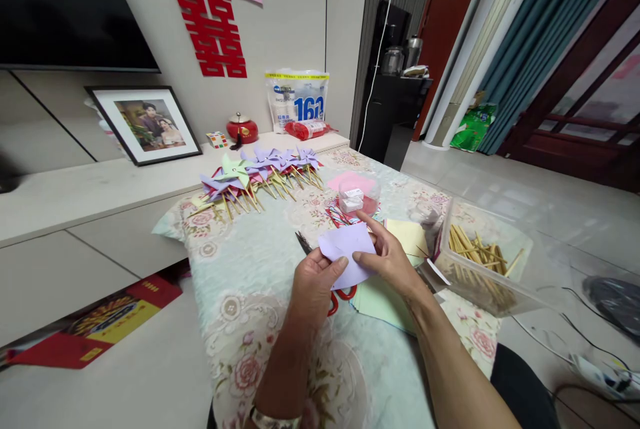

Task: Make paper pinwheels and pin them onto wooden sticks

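Two hands meet over the middle of the tabletop (235,282), both pinching one small sheet of purple paper (349,254). The left hand (313,286) grips its lower edge between thumb and curled fingers, and the right hand (387,257) pinches the right side, so the sheet is kept flat and lifted clear of the cloth. Red-handled scissors (320,269) lie just under the left hand, blades pointing away toward the far edge; whether the fingers also touch them I cannot tell. Beneath the right wrist sit sheets of green paper (383,302), with yellow paper (409,237) just beyond, close enough to draw from. A clear tub of wooden sticks (477,259) stands at the right edge, beside the right forearm. A small round container (357,197) rests beyond the hands, and finished pinwheels (260,172) lie in a row along the far edge, out of the working space.
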`<state>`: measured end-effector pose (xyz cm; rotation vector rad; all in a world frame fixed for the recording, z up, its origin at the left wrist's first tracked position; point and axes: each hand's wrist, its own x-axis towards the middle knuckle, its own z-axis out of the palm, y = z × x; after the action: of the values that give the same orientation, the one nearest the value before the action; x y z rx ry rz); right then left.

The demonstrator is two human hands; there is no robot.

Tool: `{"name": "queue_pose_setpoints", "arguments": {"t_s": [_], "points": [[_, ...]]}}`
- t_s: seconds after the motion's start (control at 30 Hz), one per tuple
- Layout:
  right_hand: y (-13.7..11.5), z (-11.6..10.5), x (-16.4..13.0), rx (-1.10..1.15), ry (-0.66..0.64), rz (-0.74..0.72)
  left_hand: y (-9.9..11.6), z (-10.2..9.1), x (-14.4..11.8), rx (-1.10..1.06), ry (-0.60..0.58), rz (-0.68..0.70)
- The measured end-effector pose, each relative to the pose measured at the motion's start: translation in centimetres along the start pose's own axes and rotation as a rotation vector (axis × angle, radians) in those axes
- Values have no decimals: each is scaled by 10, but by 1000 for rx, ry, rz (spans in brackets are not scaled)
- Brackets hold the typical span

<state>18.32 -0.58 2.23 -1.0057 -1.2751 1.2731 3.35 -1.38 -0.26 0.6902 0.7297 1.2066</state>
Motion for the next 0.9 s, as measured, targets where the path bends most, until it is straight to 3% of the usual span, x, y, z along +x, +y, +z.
{"name": "queue_pose_setpoints", "arguments": {"t_s": [0.53, 0.73, 0.9], "points": [[5, -3, -2, 7, -114, 45, -3, -4, 1, 11, 110, -55], [11, -6, 0, -60, -71, 14, -14, -13, 8, 127, 111, -40], [13, -7, 2, -73, -40, -4, -12, -7, 8, 208, 126, 109]]}}
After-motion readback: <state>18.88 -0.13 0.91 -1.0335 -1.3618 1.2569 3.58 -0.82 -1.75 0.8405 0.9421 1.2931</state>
